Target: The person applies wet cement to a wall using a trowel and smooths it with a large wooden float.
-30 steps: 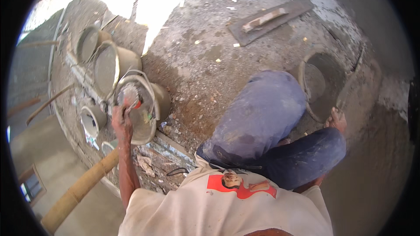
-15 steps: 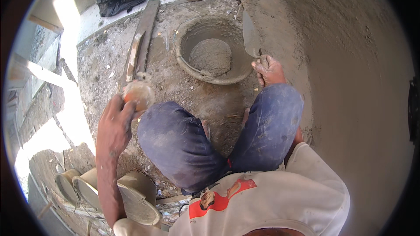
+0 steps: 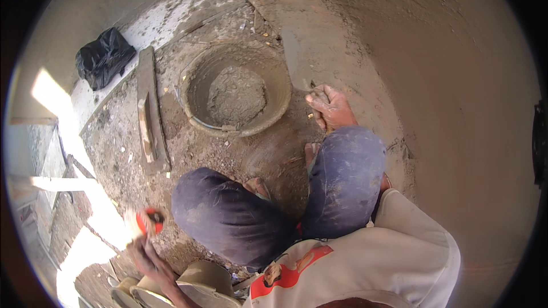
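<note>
I squat with both knees in dark blue trousers below me. My right hand (image 3: 331, 108) grips the handle of a steel trowel (image 3: 297, 60), whose blade lies flat on the smoothed wet cement just right of a round pan (image 3: 197, 117) holding a heap of grey mortar (image 3: 237, 94). My left hand (image 3: 145, 254) is out at the lower left, holding up a small round orange-red object (image 3: 149, 221); I cannot tell what it is. Both bare feet show between my knees.
A long wooden float (image 3: 149, 114) lies left of the pan on rough, crumb-strewn ground. A black bag (image 3: 103, 57) sits at the upper left. Stacked empty pans (image 3: 200, 282) stand by my left arm. Smooth fresh cement (image 3: 445, 108) fills the right side.
The view has swung, so the pan sits more to the left. My left hand with the orange-red object has dropped from beside my knee to the lower left. My right hand stays on the trowel.
</note>
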Tool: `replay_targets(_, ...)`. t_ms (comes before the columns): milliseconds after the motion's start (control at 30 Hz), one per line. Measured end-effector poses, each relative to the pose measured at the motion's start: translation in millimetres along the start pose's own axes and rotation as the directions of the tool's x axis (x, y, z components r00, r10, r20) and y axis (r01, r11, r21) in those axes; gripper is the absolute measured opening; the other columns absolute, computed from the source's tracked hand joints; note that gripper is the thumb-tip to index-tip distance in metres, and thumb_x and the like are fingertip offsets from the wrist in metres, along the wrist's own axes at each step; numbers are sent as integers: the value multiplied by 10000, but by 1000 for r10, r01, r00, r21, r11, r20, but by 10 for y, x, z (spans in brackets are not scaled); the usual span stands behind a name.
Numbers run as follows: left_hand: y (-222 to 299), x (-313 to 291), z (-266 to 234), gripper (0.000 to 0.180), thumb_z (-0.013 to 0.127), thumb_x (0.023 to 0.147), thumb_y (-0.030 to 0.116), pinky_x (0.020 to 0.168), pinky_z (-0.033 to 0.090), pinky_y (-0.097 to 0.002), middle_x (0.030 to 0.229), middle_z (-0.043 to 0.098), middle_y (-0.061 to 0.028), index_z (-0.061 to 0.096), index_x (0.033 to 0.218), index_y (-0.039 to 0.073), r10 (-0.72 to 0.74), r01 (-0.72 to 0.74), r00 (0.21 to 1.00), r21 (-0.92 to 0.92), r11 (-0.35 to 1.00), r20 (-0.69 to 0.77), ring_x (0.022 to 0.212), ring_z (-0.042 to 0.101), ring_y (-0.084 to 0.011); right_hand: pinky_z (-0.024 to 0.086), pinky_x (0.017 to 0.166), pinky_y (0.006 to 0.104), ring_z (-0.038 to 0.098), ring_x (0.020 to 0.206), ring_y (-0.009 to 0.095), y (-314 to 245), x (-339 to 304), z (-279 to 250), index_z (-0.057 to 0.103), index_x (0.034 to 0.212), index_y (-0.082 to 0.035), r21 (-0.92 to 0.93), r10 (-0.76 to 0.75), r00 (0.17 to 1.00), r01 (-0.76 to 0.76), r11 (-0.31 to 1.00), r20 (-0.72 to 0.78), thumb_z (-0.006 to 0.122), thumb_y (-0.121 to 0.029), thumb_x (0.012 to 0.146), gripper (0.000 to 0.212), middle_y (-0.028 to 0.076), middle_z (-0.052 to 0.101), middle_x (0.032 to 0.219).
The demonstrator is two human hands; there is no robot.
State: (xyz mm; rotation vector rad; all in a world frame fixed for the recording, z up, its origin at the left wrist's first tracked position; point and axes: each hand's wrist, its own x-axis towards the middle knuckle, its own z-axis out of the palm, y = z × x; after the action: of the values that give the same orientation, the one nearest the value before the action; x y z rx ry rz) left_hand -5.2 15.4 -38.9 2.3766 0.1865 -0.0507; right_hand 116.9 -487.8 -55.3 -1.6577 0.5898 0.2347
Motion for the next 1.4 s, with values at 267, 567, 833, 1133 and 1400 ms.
replay_targets(267,-151,-318,278,432,510,1034,371,896,527,-453,1187,584,-178,544,1287,22,-316,298,946,-191,935,-70,1098,607,-337,343,452,290,445,505,65,-161,315,294,629,1022,-17,-115,2,960,32,993,281,696,-315,1027,306,-9,500,649)
replay_targets(567,-111,-95,356,641,446,1050,534,942,528,-462,1294,598,-198,502,1426,19,-388,363,921,-290,886,-33,1186,607,-322,454,622,353,578,692,141,67,480,348,657,1208,-15,-106,-67,952,102,989,297,672,-292,1010,341,41,615,796)
replay_targets(833,322,1281,931,808,390,1056,678,936,524,-456,1338,623,-202,502,1499,12,-327,366,930,-458,810,166,1203,608,-292,537,925,446,702,1031,359,-148,402,-140,650,1284,-11,-623,-385,895,436,650,225,689,-334,984,443,223,715,1152)
replay_targets(1133,539,2544,2343,578,426,1110,425,742,467,-486,811,629,-255,637,1043,-108,-98,63,987,-255,965,-128,758,582,-335,603,724,489,748,869,330,-167,545,-165,696,1084,-44,-883,-446,785,470,-24,430,635,-176,933,209,153,719,1021)
replay_targets(1400,1575,2046,2465,404,459,1127,345,724,461,-482,849,623,-263,602,1086,-31,144,-171,975,-163,972,-168,760,593,-378,606,720,492,756,886,358,462,1313,124,723,984,-6,-816,-259,774,557,-156,578,658,-135,854,195,193,735,932)
